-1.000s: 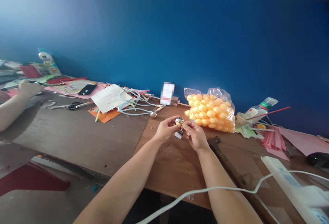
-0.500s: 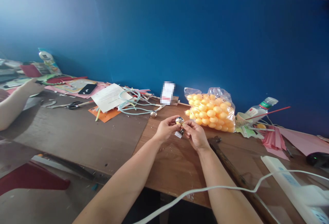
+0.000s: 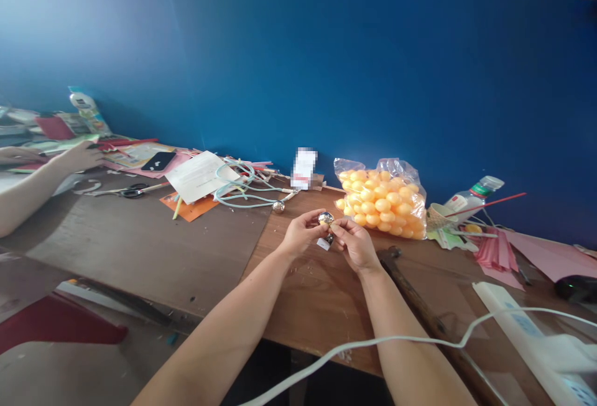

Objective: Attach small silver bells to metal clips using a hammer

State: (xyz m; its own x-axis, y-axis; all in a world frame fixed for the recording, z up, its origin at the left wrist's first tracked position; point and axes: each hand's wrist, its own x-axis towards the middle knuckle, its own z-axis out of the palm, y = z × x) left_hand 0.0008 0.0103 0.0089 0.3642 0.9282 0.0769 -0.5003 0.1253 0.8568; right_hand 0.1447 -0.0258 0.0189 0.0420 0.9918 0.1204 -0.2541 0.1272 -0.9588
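My left hand (image 3: 298,235) and my right hand (image 3: 355,244) meet above the brown wooden board (image 3: 317,294), fingers pinched together. Between the fingertips sits a small shiny silver ball (image 3: 325,217), held by both hands. A small white and dark piece (image 3: 325,243) lies or hangs just beneath it; I cannot tell which. A clear bag of orange balls (image 3: 382,202) stands right behind my hands.
Another person's hand (image 3: 79,156) reaches over papers at far left. Scissors (image 3: 130,192), a white sheet (image 3: 198,176), pale blue cords (image 3: 242,191), a second silver ball (image 3: 278,207), a bottle (image 3: 471,198), pink paper (image 3: 550,257), a hammer handle (image 3: 420,306) and a white cable (image 3: 420,341) lie around.
My hands stay almost still on the silver ball. The other person's hand at far left has moved to the right over the papers.
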